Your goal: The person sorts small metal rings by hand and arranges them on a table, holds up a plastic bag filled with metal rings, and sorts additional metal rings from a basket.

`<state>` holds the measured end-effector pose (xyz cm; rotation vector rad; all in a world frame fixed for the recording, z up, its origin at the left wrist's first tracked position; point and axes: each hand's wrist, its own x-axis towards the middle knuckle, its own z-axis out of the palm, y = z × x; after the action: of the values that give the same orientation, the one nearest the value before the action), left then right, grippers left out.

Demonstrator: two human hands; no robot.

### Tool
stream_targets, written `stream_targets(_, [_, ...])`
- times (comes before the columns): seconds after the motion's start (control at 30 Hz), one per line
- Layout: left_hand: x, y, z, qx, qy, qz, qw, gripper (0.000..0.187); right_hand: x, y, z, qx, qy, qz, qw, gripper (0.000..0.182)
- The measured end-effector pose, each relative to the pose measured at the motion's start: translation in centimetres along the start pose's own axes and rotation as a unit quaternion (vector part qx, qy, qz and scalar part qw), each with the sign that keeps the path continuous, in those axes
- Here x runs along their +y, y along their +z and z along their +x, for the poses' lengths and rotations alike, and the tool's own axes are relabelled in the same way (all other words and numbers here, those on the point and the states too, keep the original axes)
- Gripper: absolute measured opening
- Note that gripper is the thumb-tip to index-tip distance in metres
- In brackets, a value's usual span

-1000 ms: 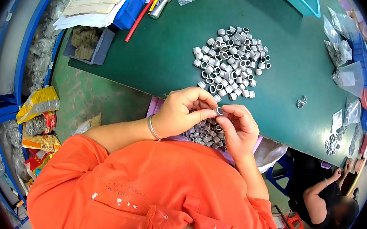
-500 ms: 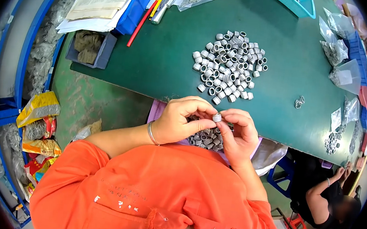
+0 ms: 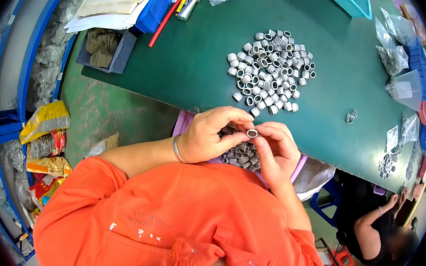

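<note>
Single head-mounted view, wide fisheye — it looks steeply down and forward over the wearer's orange-shirted chest, close to the hands at frame centre, onto the green table (image 3: 198, 66); dark vignette rings the edges.

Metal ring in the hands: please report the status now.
Left hand and right hand both pinch one metal ring. Ring over lap pile. Table heap apart, nothing blocking.
</note>
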<state>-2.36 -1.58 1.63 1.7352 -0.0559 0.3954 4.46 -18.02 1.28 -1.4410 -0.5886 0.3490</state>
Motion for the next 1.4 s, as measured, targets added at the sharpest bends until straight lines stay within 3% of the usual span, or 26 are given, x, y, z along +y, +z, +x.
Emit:
stream_targets(0.1, [0.0, -0.4, 0.4, -0.028, 0.048, 0.064, 0.996, 0.027, -0.2, 0.1, -0.4, 0.011, 0.071, 0.050, 0.996, 0.012])
stream_targets(0.17, [-0.1, -0.6, 0.6, -0.087, 0.130, 0.076, 0.985, 0.019, 0.2, -0.2, -0.3, -0.025, 0.039, 0.001, 0.999, 0.012])
stream_targets(0.23, [-0.3, -0.9, 0.3, -0.087, 0.120, 0.049, 0.988, 0.019, -0.3, -0.4, -0.1, -0.052, -0.026, -0.086, 0.995, 0.017])
stream_targets(0.3, [-0.6, -1.8, 0.0, -0.101, 0.135, 0.056, 0.984, 0.019, -0.1, -0.9, 0.1, -0.129, -0.069, -0.107, 0.983, 0.019])
stream_targets(0.37, [-0.7, -2.1, -0.2, -0.087, 0.129, 0.068, 0.985, 0.019, -0.3, -0.7, 0.5, -0.148, -0.075, -0.112, 0.980, 0.018])
stream_targets(0.47, [-0.9, -2.1, -0.2, -0.017, 0.071, 0.120, 0.990, 0.017, 0.8, -0.1, 1.6, 0.017, -0.146, -0.328, 0.933, 0.019])
stream_targets(0.57, [-0.3, -1.2, 0.4, 0.020, -0.009, 0.087, 0.996, 0.016, 1.0, 0.3, 2.9, 0.009, -0.170, -0.424, 0.889, 0.021])
stream_targets(0.7, [-0.5, -0.9, 0.5, -0.002, -0.109, 0.057, 0.992, 0.022, 1.5, 0.1, 2.5, -0.002, -0.208, -0.400, 0.893, 0.023])
stream_targets(0.77, [-0.4, -0.8, 0.7, -0.002, -0.121, 0.043, 0.992, 0.025, 1.4, 0.2, 1.9, 0.013, -0.154, -0.282, 0.947, 0.026])
stream_targets(0.83, [-0.6, -0.7, 0.7, -0.042, -0.122, 0.015, 0.992, 0.022, 1.4, 0.2, 1.5, 0.009, -0.180, -0.263, 0.948, 0.031])
stream_targets(0.97, [-0.5, -0.5, 0.9, -0.022, -0.109, -0.020, 0.994, 0.016, 1.3, 0.5, 0.8, 0.017, -0.119, -0.157, 0.980, 0.031])
stream_targets(1.03, [-0.7, -0.5, 0.9, -0.023, -0.111, -0.026, 0.993, 0.015, 1.0, 0.9, 0.7, 0.059, -0.032, 0.048, 0.997, 0.027])
stream_targets(1.07, [-0.5, -0.6, 0.9, -0.021, -0.093, -0.023, 0.995, 0.014, 1.1, 0.6, 0.6, 0.040, -0.011, 0.069, 0.997, 0.021])
stream_targets(1.23, [-0.4, -0.6, 1.0, -0.032, -0.058, -0.005, 0.998, 0.014, 0.4, 0.0, 0.8, -0.020, 0.086, 0.017, 0.996, 0.009])
stream_targets(1.3, [-0.5, -0.8, 1.2, -0.036, 0.009, 0.044, 0.998, 0.014, 0.2, 0.2, 0.5, -0.005, 0.168, 0.055, 0.984, 0.006])
stream_targets(1.4, [-0.6, -0.9, 1.1, -0.049, 0.033, 0.074, 0.996, 0.014, 0.5, 0.3, 0.3, -0.004, 0.108, 0.030, 0.994, 0.010])
